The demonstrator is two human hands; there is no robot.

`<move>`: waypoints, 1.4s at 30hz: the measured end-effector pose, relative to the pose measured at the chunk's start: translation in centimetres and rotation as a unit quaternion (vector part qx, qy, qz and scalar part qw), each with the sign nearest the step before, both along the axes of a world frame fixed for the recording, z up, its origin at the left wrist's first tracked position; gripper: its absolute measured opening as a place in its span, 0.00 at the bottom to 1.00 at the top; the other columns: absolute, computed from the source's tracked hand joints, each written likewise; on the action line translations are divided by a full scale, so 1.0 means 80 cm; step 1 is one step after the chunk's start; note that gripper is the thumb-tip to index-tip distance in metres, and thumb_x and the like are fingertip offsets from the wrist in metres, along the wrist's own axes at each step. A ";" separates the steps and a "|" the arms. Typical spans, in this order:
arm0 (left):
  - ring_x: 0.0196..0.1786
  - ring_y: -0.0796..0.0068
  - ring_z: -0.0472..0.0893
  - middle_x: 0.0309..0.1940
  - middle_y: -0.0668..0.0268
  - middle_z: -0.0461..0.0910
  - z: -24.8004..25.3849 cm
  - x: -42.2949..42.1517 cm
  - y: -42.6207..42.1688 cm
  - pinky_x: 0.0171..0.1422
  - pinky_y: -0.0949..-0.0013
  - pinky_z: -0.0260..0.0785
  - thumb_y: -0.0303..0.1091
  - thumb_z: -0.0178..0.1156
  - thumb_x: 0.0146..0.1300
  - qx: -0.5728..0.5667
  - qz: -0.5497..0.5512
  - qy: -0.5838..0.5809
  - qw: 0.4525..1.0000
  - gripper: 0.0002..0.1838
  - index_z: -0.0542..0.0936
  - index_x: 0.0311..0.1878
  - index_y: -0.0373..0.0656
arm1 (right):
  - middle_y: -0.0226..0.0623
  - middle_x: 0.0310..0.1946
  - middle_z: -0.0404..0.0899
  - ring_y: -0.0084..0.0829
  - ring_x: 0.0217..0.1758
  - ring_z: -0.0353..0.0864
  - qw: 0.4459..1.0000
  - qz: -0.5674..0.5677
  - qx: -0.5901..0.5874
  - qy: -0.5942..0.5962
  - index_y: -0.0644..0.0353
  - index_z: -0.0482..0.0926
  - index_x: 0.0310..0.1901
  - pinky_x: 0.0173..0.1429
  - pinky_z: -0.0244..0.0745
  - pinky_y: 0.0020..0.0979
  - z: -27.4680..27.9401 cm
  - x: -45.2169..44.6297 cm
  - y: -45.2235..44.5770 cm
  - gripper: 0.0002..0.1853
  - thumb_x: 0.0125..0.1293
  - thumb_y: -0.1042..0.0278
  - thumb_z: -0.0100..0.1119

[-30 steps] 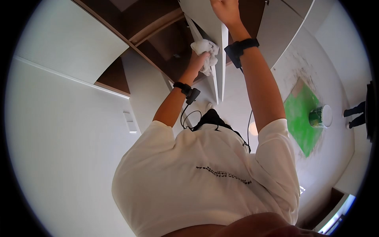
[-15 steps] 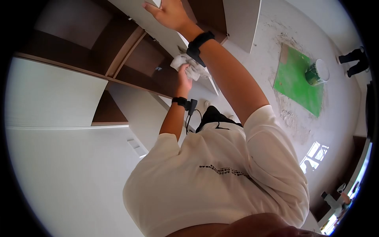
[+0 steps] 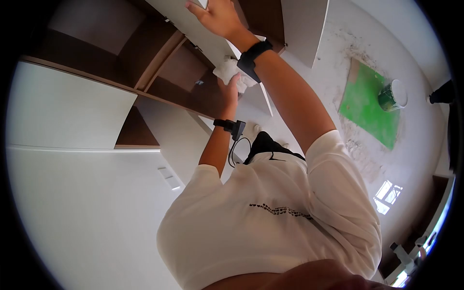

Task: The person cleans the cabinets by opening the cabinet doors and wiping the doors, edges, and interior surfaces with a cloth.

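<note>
My left hand is closed around a crumpled white cloth, beside the inner side of an open white cabinet door. Part of the cloth is hidden behind my fingers and the right wristband. Higher up, my right hand reaches across to the top of a white door panel; its thumb side points left and the fingers wrap over the edge, partly cut off by the frame. Both wrists wear black bands, and a cable hangs from the left one.
Brown cabinet compartments open on the left, above white door fronts. Another white door stands open at the top. Right of me, a paint bucket sits on a green mat amid floor debris. A person's dark-clothed leg shows at the far right.
The view has shifted slightly. My left hand has turned a little on the cloth, while my right hand stays at the door panel. The other person has moved mostly out of view.
</note>
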State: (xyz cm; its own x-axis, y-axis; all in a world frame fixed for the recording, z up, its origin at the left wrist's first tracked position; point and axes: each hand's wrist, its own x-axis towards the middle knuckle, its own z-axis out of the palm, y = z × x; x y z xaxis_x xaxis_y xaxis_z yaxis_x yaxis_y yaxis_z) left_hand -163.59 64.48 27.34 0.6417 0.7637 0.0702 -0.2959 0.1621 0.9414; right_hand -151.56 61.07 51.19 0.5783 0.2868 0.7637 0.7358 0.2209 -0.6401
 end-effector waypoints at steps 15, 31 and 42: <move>0.59 0.66 0.78 0.55 0.60 0.78 -0.140 -0.048 -0.045 0.64 0.64 0.71 0.25 0.67 0.56 0.083 -0.192 0.136 0.968 0.30 0.70 0.63 0.37 | 0.54 0.68 0.66 0.47 0.74 0.64 0.971 0.190 -0.044 0.140 0.57 0.66 0.72 0.74 0.62 0.41 -0.121 0.086 -0.063 0.39 0.65 0.45 0.64; 0.61 0.66 0.76 0.58 0.60 0.76 -0.127 -0.086 -0.016 0.67 0.63 0.69 0.24 0.68 0.56 0.068 -0.164 0.198 0.964 0.37 0.65 0.69 0.38 | 0.58 0.66 0.66 0.53 0.72 0.65 0.948 0.018 -0.277 0.159 0.64 0.61 0.73 0.74 0.63 0.44 -0.265 0.077 -0.084 0.50 0.58 0.35 0.65; 0.67 0.61 0.70 0.66 0.56 0.68 -0.119 -0.022 -0.007 0.72 0.60 0.63 0.21 0.71 0.51 0.153 -0.200 0.105 0.962 0.55 0.50 0.80 0.46 | 0.58 0.63 0.71 0.56 0.64 0.73 0.957 0.049 -0.276 0.070 0.61 0.61 0.73 0.69 0.70 0.44 -0.303 0.033 -0.094 0.39 0.61 0.61 0.64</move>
State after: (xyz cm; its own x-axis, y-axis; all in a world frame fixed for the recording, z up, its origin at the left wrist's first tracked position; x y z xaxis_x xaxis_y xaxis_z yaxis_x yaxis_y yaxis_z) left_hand -165.32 63.90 17.83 0.9048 0.4162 0.0903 -0.0665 -0.0712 0.9952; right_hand -148.94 53.54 26.97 0.6137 0.6828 0.3965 0.6271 -0.1163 -0.7702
